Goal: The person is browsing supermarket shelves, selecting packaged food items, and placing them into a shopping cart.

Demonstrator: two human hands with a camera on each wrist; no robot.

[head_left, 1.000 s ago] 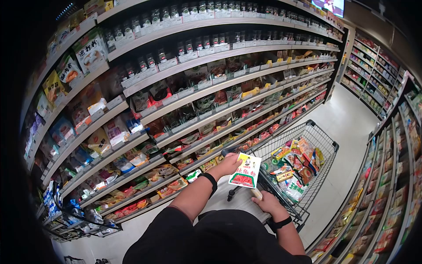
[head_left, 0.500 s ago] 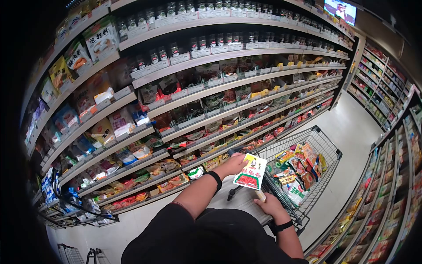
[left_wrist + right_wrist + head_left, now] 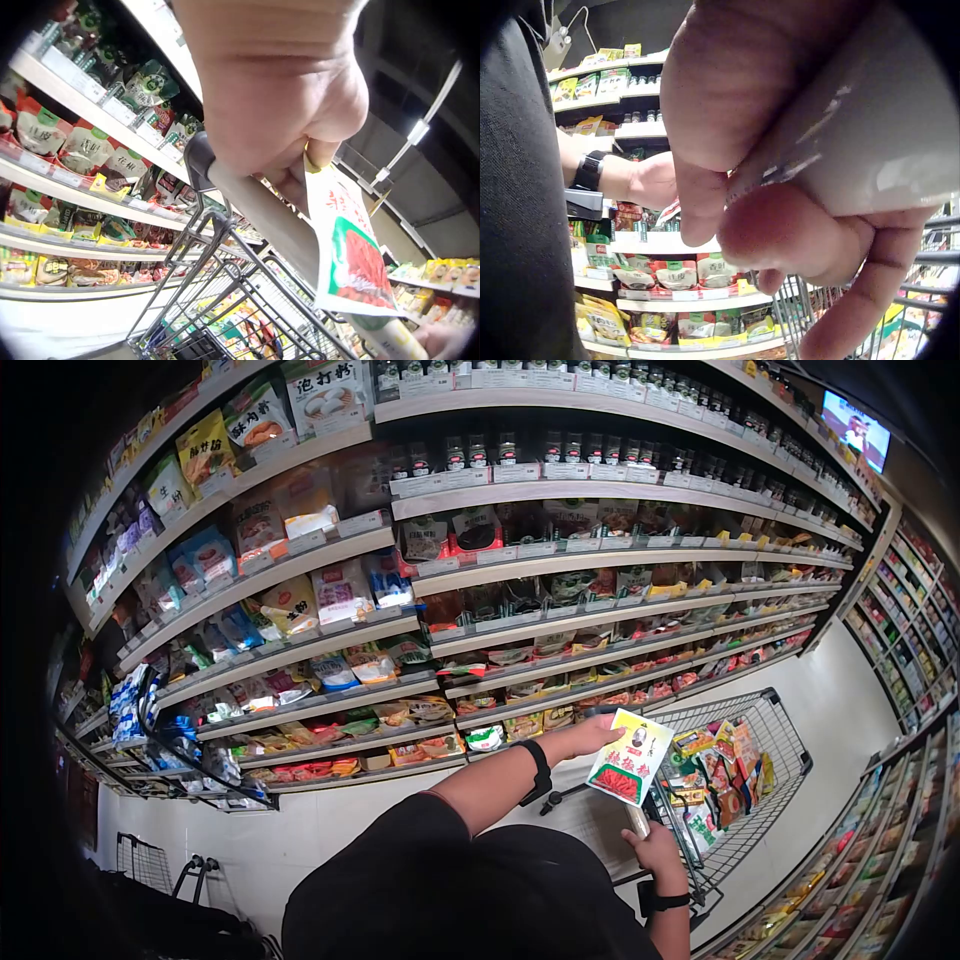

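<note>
A white packet (image 3: 630,762) with yellow corners and a red and green picture is pinched in my left hand (image 3: 596,737), above the handle of the shopping cart (image 3: 790,732). In the left wrist view, my left hand (image 3: 289,105) lies against the pale handle (image 3: 270,225), its fingers partly hidden behind the packet (image 3: 352,247). My right hand (image 3: 657,848) grips the other end of the handle (image 3: 638,821). Close up in the right wrist view, fingers of my right hand (image 3: 780,232) curl round the handle (image 3: 889,112).
Colourful packets (image 3: 715,780) lie in the cart. Long shelves (image 3: 640,490) of jars and bags rise ahead and to the left. More shelving (image 3: 850,880) lines the right side. Another cart (image 3: 150,865) stands at the lower left, and a screen (image 3: 855,430) hangs at the upper right.
The head view has swung left, so the hands, packet and cart appear farther right and slightly lower. The left hand still holds the packet, and the right hand remains on the handle.
</note>
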